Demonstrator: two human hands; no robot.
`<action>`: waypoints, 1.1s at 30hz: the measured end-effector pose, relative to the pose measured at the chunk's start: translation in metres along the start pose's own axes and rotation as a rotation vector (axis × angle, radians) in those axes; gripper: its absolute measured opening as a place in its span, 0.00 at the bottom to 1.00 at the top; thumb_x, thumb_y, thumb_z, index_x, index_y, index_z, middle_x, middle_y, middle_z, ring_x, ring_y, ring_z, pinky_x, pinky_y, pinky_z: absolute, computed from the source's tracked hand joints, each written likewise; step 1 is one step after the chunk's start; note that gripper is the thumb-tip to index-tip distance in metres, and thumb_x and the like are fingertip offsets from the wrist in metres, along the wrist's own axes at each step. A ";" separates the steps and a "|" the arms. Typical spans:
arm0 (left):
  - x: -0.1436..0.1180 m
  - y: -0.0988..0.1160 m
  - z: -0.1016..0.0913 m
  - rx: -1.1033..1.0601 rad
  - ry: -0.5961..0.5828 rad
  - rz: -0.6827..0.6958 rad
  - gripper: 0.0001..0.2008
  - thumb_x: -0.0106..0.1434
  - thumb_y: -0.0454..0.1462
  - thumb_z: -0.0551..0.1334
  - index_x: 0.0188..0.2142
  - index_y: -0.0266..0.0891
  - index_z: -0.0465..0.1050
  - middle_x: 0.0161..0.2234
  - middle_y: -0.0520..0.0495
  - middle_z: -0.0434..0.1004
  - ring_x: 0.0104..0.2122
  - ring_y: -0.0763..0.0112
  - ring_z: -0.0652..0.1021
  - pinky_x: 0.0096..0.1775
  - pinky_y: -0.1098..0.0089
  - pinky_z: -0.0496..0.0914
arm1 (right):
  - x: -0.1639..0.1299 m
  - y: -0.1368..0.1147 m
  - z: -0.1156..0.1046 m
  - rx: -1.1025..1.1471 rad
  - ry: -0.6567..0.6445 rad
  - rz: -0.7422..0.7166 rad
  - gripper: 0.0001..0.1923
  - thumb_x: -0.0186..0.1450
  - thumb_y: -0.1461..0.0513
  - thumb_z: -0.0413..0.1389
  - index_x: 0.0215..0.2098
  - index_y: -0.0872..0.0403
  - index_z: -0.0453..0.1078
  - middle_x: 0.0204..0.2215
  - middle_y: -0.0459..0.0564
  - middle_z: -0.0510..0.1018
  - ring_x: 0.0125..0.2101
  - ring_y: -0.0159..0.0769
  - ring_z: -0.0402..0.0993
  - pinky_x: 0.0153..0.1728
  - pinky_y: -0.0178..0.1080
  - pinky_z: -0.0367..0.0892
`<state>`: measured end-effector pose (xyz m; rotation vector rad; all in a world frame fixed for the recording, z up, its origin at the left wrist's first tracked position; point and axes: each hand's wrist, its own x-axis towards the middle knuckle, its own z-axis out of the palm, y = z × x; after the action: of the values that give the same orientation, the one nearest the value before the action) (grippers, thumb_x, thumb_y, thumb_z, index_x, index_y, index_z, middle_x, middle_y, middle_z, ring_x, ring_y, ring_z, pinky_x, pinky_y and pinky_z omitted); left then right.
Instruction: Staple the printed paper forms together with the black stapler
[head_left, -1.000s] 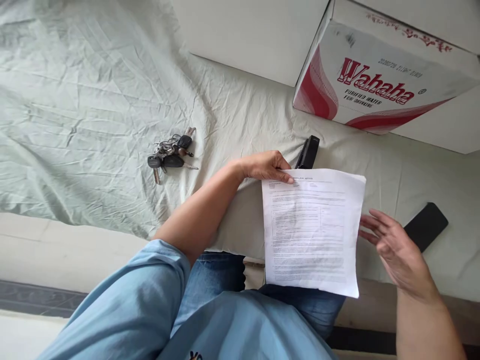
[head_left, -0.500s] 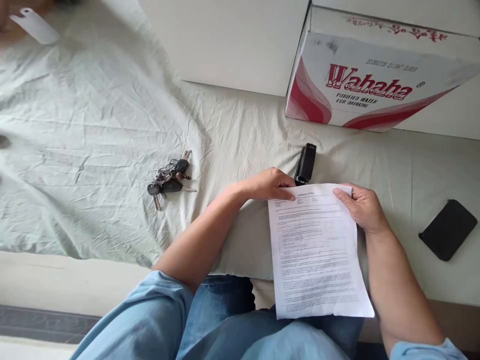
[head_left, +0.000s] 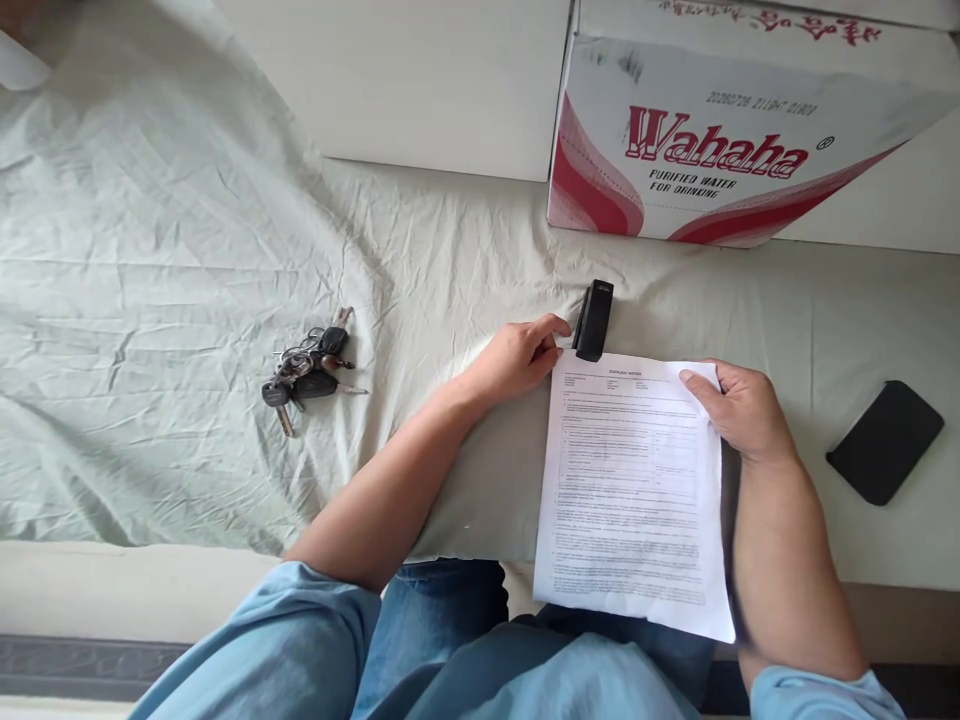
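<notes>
A printed paper sheet (head_left: 634, 490) lies in front of me on the pale bed sheet (head_left: 172, 280), its near end hanging over my lap. My right hand (head_left: 739, 410) grips the paper's top right corner. My left hand (head_left: 521, 355) has left the paper and reaches toward a small black stapler (head_left: 593, 320) lying just beyond the paper's top left corner. Its fingertips are at the stapler's side, the fingers apart, holding nothing.
A bunch of keys with black fobs (head_left: 307, 365) lies to the left. A black wallet-like case (head_left: 885, 440) rests at the right. A red and white Wahaha water carton (head_left: 720, 140) stands at the back right beside a white box (head_left: 420, 80).
My right hand came in and took the paper's top right corner. My left hand let go of the top left corner and moved up toward the stapler.
</notes>
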<state>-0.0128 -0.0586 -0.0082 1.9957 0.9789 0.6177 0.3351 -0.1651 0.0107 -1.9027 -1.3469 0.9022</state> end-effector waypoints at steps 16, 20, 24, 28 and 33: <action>-0.002 -0.025 0.013 0.161 0.128 0.454 0.30 0.80 0.26 0.54 0.66 0.52 0.88 0.50 0.46 0.79 0.40 0.75 0.80 0.44 0.71 0.80 | 0.003 0.001 -0.005 -0.026 -0.007 0.051 0.18 0.67 0.43 0.69 0.32 0.46 0.83 0.27 0.45 0.85 0.27 0.41 0.77 0.31 0.43 0.71; 0.000 -0.022 0.016 0.186 0.085 0.318 0.28 0.80 0.29 0.53 0.61 0.49 0.91 0.48 0.44 0.79 0.39 0.70 0.79 0.39 0.70 0.77 | 0.000 0.002 -0.006 -0.028 0.014 0.045 0.19 0.68 0.42 0.70 0.35 0.48 0.85 0.29 0.46 0.86 0.30 0.41 0.78 0.33 0.43 0.72; 0.005 -0.017 0.015 0.099 0.142 0.227 0.25 0.79 0.31 0.56 0.56 0.49 0.92 0.46 0.43 0.77 0.44 0.64 0.81 0.44 0.61 0.82 | -0.003 -0.006 -0.004 0.022 0.053 0.033 0.25 0.66 0.39 0.74 0.37 0.52 0.86 0.29 0.47 0.85 0.31 0.38 0.75 0.33 0.40 0.70; 0.006 -0.010 0.010 0.009 0.141 0.195 0.23 0.78 0.31 0.58 0.57 0.50 0.92 0.48 0.42 0.79 0.48 0.59 0.84 0.53 0.50 0.84 | -0.004 -0.016 -0.002 0.114 0.046 0.019 0.31 0.60 0.34 0.78 0.38 0.52 0.89 0.30 0.49 0.88 0.30 0.37 0.76 0.30 0.40 0.70; 0.005 -0.008 0.006 -0.132 0.172 0.168 0.17 0.82 0.45 0.63 0.63 0.50 0.87 0.48 0.42 0.82 0.40 0.63 0.82 0.52 0.51 0.84 | -0.009 -0.022 -0.008 0.204 -0.062 -0.012 0.32 0.55 0.34 0.82 0.34 0.51 0.89 0.29 0.49 0.88 0.29 0.38 0.79 0.31 0.40 0.74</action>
<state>-0.0089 -0.0541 -0.0182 1.9436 0.8520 0.9355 0.3278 -0.1685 0.0342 -1.7227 -1.2491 1.0574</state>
